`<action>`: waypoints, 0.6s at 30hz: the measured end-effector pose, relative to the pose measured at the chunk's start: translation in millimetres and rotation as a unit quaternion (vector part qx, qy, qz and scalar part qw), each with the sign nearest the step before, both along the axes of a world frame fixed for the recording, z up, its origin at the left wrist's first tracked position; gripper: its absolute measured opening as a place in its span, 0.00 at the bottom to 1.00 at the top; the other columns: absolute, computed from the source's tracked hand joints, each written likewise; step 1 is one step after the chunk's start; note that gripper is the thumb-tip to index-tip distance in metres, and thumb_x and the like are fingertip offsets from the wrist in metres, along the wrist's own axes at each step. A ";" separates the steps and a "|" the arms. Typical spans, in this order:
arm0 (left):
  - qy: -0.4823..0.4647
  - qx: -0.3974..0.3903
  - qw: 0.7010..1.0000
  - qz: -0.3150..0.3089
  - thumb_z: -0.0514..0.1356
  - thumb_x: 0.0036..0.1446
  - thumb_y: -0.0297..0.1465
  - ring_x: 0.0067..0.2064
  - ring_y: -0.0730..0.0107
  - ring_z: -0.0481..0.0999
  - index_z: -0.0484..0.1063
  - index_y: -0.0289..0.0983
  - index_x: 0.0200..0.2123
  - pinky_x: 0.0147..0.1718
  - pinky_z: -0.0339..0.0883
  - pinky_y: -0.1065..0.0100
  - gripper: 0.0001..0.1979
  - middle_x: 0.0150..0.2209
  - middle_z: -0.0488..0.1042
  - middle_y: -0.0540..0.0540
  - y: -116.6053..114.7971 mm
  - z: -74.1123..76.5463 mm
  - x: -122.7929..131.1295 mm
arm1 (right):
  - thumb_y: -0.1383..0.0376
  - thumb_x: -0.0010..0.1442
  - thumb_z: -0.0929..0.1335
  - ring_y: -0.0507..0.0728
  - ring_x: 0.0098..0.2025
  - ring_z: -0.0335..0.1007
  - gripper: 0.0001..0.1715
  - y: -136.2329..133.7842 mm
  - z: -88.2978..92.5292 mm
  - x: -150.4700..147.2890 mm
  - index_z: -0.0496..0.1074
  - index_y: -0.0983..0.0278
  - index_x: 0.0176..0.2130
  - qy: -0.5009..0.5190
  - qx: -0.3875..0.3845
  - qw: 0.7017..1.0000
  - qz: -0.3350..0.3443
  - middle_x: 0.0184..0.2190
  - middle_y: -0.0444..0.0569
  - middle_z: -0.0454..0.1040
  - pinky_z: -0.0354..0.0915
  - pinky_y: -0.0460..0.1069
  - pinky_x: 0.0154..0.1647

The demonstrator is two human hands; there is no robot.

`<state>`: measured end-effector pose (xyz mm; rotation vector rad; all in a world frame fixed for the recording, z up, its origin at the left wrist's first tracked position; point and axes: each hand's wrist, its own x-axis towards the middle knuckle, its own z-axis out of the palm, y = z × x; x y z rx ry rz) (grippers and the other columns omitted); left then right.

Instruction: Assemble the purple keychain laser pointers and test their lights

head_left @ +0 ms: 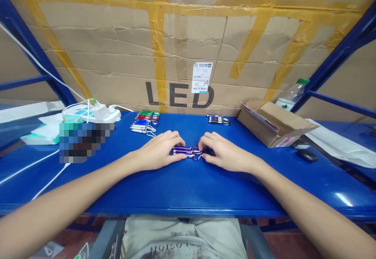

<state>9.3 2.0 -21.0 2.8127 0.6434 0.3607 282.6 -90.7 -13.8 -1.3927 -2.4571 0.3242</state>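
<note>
Between my hands lies a small bunch of purple keychain penlights [182, 150], slim shiny tubes with carabiner clips [196, 153] at their right ends. My left hand [161, 149] pinches the tubes at their left ends, thumb below and fingers above. At the other side, my right hand [221, 151] has its thumb and curled fingers closed on the clips. Farther back on the left is a stack of similar penlights [145, 121] in green, red, blue and silver. Another small group of dark and blue slim tubes [217, 120] lies back right.
An open cardboard box [273, 124] sits on the blue table [188, 192] at right, near a black mouse [306, 155] and a plastic bottle [293, 92]. On the left are a white power strip [113, 115], cables and packets. A large cardboard panel [123, 55] stands behind.
</note>
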 end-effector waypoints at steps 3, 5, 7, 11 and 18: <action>0.004 0.001 1.000 -0.001 0.63 0.73 0.46 0.53 0.54 0.74 0.76 0.42 0.55 0.54 0.67 0.57 0.17 0.52 0.76 0.44 0.1 0.1 0.0 | 0.68 0.71 0.68 0.62 0.47 0.67 0.03 0.2 -0.3 0.2 0.70 0.59 0.45 0.001 0.001 1.000 0.001 0.45 0.49 0.73 0.63 0.59 0.54; 0.004 0.000 1.000 -0.003 0.63 0.73 0.46 0.53 0.54 0.74 0.76 0.42 0.55 0.54 0.67 0.57 0.17 0.53 0.76 0.44 0.3 0.0 0.0 | 0.67 0.71 0.68 0.63 0.47 0.67 0.03 -0.1 -0.1 0.0 0.70 0.59 0.44 0.001 0.001 1.000 0.000 0.45 0.49 0.74 0.64 0.59 0.54; 0.003 -0.002 1.000 -0.003 0.62 0.73 0.46 0.53 0.54 0.74 0.76 0.42 0.56 0.54 0.67 0.57 0.18 0.53 0.76 0.44 0.4 -0.1 -0.1 | 0.67 0.71 0.68 0.63 0.47 0.67 0.03 -0.5 0.3 -0.3 0.70 0.59 0.44 0.000 0.001 1.000 0.000 0.45 0.49 0.73 0.63 0.59 0.54; -0.010 -0.005 1.000 -0.007 0.62 0.73 0.47 0.52 0.55 0.74 0.77 0.42 0.55 0.53 0.68 0.57 0.18 0.52 0.76 0.44 1.3 -1.0 -0.6 | 0.67 0.71 0.68 0.62 0.47 0.67 0.03 -0.5 0.1 -0.5 0.70 0.59 0.44 -0.003 0.004 1.000 0.001 0.44 0.49 0.73 0.63 0.60 0.57; -0.013 -0.005 1.000 -0.015 0.62 0.73 0.47 0.52 0.55 0.75 0.77 0.42 0.55 0.53 0.68 0.57 0.18 0.51 0.77 0.43 1.5 -1.0 -0.7 | 0.67 0.73 0.66 0.62 0.45 0.66 0.04 1.1 -0.4 -0.8 0.70 0.60 0.42 -0.011 0.014 1.000 -0.005 0.43 0.49 0.74 0.62 0.59 0.54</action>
